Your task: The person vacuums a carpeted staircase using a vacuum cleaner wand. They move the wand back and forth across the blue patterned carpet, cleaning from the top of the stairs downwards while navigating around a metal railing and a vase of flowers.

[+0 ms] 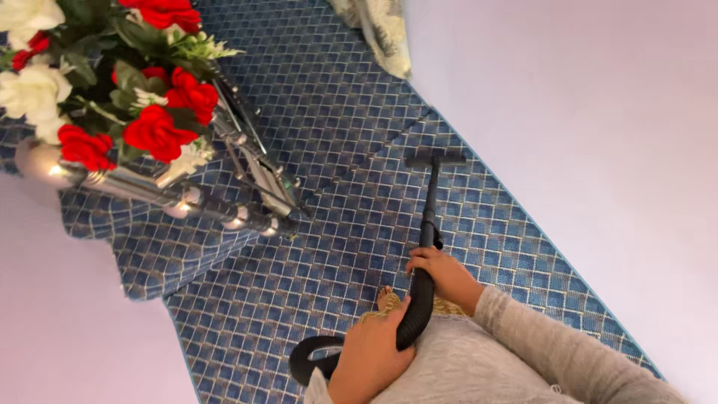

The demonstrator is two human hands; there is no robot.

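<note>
Blue carpet (pixel 329 97) under us: right hand (pixel 441 271) and left hand (pixel 370 352) both clamped on our vacuum hose (pixel 420 303) (nozzle (pixel 435 158) farther off).

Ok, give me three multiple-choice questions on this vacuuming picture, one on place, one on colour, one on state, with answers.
1. Where is the vacuum nozzle?
A on the blue checked carpet
B on the pale floor
C in the flowers

2. What colours are the flowers?
A yellow and pink
B red and white
C all blue

3. How is the black hose held?
A lying free
B one hand only
C both hands

Answers: 1 A, the nozzle rests on carpet. 2 B, red and white blooms show. 3 C, the left hand and right hand grip it.
</note>
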